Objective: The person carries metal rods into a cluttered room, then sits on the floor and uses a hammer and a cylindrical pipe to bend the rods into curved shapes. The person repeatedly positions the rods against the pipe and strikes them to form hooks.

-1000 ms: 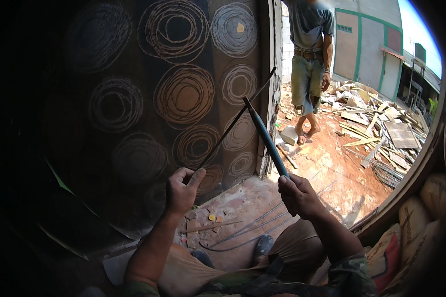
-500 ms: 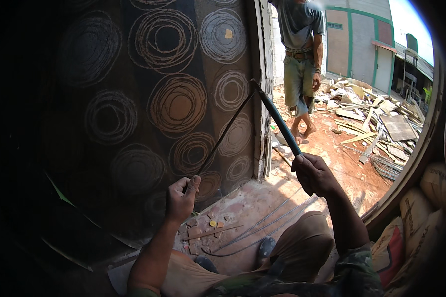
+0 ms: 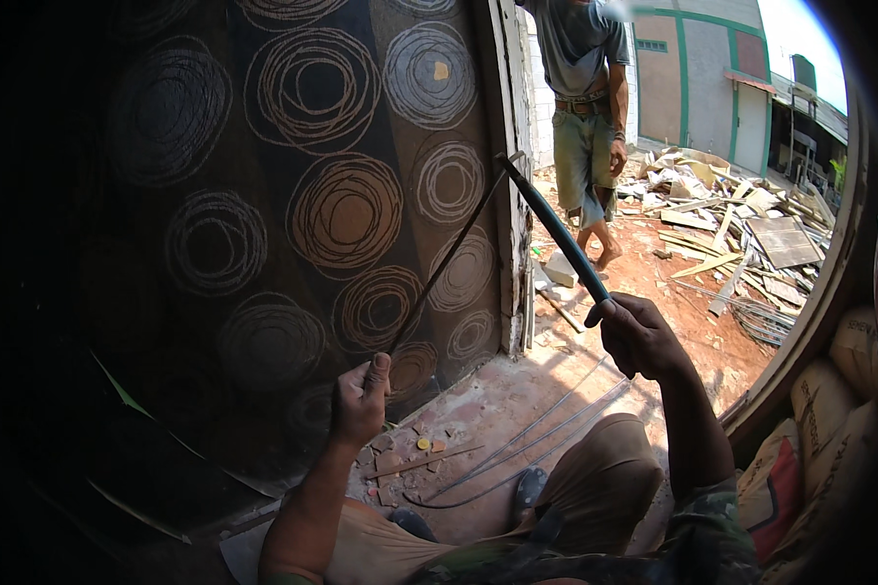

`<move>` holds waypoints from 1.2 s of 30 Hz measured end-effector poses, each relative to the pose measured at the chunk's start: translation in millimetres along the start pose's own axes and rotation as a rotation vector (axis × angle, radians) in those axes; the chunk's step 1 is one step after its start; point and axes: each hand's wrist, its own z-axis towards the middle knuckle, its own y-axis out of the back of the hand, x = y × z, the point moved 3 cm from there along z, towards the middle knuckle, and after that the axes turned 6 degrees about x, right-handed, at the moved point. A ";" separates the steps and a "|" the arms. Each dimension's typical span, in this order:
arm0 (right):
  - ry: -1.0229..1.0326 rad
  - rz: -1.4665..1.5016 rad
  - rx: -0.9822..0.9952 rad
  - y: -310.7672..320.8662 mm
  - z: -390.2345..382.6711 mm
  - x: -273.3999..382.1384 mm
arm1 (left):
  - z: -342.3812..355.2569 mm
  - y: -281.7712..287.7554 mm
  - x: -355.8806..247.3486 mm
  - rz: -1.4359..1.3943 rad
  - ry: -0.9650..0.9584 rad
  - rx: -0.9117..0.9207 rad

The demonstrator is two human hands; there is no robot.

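My left hand [image 3: 359, 400] is closed around the lower end of a thin dark metal rod [image 3: 445, 261] that slants up to the right. My right hand [image 3: 638, 334] grips a thicker dark tube [image 3: 554, 230] that rises up to the left. The tops of the rod and the tube meet near the doorframe. I sit low, with my knee [image 3: 595, 468] under the right hand.
A dark panel with circle patterns [image 3: 293, 195] fills the left. A person in grey shirt and shorts [image 3: 585, 107] stands outside in the doorway. Scrap wood [image 3: 741, 234] lies on red ground. Thin rods [image 3: 527, 439] lie on the floor. Sacks [image 3: 829, 409] are stacked at right.
My right hand has risen and moved right with the tube. The tube's tip and the rod's top have shifted up toward the doorframe. The left hand stays low on the rod.
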 end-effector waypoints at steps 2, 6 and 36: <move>0.001 0.034 -0.001 -0.6 -2.1 -3.2 | 2.0 0.8 -2.8 -0.011 -0.008 0.026; 0.001 0.092 0.047 -12.8 -3.9 -17.7 | 8.5 3.8 -0.3 -0.068 -0.003 0.044; 0.058 -0.190 -0.233 -105.1 13.1 -51.1 | 18.2 -0.5 -19.4 -0.007 0.004 0.007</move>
